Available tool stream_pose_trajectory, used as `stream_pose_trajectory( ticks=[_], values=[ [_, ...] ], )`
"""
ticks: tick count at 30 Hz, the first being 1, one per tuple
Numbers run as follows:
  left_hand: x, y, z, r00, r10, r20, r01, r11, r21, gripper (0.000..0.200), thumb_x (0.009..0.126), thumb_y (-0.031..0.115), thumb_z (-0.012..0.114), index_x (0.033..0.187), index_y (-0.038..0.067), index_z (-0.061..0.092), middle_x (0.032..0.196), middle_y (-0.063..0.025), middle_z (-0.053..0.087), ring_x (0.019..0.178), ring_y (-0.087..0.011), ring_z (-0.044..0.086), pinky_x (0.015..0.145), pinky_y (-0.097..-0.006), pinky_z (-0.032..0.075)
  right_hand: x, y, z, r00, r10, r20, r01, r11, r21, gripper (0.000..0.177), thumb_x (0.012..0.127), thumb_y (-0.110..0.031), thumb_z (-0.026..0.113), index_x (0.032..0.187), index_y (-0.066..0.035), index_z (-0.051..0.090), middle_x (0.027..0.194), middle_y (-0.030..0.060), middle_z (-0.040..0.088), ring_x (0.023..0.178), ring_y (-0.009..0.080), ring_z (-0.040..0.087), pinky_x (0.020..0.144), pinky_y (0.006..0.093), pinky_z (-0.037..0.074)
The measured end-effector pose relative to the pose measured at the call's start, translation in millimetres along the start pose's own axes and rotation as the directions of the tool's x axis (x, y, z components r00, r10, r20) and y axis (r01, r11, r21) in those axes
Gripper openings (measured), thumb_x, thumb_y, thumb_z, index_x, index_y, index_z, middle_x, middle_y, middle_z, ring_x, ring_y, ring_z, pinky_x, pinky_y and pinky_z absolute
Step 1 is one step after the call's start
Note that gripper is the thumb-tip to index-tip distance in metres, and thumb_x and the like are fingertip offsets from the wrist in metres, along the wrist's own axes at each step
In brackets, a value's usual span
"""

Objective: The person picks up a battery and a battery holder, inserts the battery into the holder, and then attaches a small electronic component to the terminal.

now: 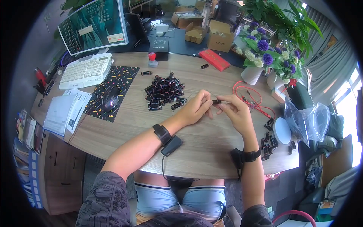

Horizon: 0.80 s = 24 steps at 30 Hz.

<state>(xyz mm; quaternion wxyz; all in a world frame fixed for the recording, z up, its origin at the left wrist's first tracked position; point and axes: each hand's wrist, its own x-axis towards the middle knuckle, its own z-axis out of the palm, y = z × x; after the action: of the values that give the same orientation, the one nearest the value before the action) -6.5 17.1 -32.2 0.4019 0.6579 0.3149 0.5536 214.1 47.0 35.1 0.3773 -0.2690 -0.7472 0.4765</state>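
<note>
Over the middle of the wooden desk (181, 143), a small black cylindrical part (216, 101) is held between my two hands. The fingers of my right hand (236, 111) pinch it from the right. My left hand (197, 108) has its thumb and fingers pressed together at the part's left side; whether it grips a thin wire there is too small to tell. A pile of similar black parts (164, 90) lies left of my left hand. More black parts (267, 145) are scattered near the desk's right edge, beside a round pale lid (282, 131).
A keyboard (86, 70), mouse (111, 99), papers (62, 113) and monitor (92, 27) are at the left. Behind are a red-topped stamp (152, 59), a red packet (214, 59) and cardboard boxes (220, 37). Flower vases (252, 74), a red cable (260, 99) and plastic bags (310, 121) are at the right.
</note>
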Motion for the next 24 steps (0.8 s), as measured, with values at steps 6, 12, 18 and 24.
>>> stream_pose_trajectory(
  ticks=[6,12,18,24],
  values=[
    [0.5,0.9,-5.1,0.995,-0.068,0.067,0.068,0.998,-0.003,0.015,0.117,0.02,0.046,0.118,0.005,0.041,0.086,-0.0084,0.065,0.075,-0.0146,0.072,0.064,-0.0276,0.053,-0.4,-0.9,3.1,1.0,-0.018,-0.013,0.018,1.0,0.016,0.026,0.105,0.001,0.065,0.13,0.004,0.07,0.126,0.0127,0.071,0.103,0.0199,0.077,0.09,0.0296,0.059],
    [1.4,6.1,-4.1,0.988,-0.137,0.072,0.134,0.99,0.041,0.017,0.118,0.022,0.044,0.118,0.006,0.038,0.079,-0.0085,0.066,0.063,-0.015,0.068,0.054,-0.0256,0.05,0.0,3.4,4.0,0.999,-0.007,-0.047,0.008,1.0,0.023,0.024,0.105,0.001,0.064,0.128,0.006,0.069,0.125,0.0132,0.07,0.105,0.021,0.077,0.092,0.0301,0.058],
    [-0.8,5.4,-3.5,0.987,-0.147,0.072,0.147,0.989,0.002,0.018,0.117,0.023,0.044,0.12,0.006,0.038,0.08,-0.0096,0.066,0.061,-0.0149,0.067,0.053,-0.0253,0.05,0.6,5.7,5.5,0.997,-0.014,-0.069,0.019,0.997,0.075,0.023,0.105,0.002,0.064,0.127,0.007,0.069,0.123,0.013,0.07,0.108,0.0219,0.076,0.096,0.0304,0.058],
    [-2.1,7.2,-7.8,0.992,-0.115,0.058,0.116,0.993,-0.01,0.021,0.114,0.021,0.05,0.126,0.006,0.041,0.086,-0.0086,0.067,0.068,-0.0137,0.07,0.056,-0.0261,0.052,1.1,8.0,5.0,0.998,-0.024,-0.061,0.03,0.994,0.105,0.024,0.105,0.003,0.064,0.128,0.007,0.069,0.125,0.0128,0.069,0.113,0.0219,0.075,0.099,0.0309,0.058]
  ],
)
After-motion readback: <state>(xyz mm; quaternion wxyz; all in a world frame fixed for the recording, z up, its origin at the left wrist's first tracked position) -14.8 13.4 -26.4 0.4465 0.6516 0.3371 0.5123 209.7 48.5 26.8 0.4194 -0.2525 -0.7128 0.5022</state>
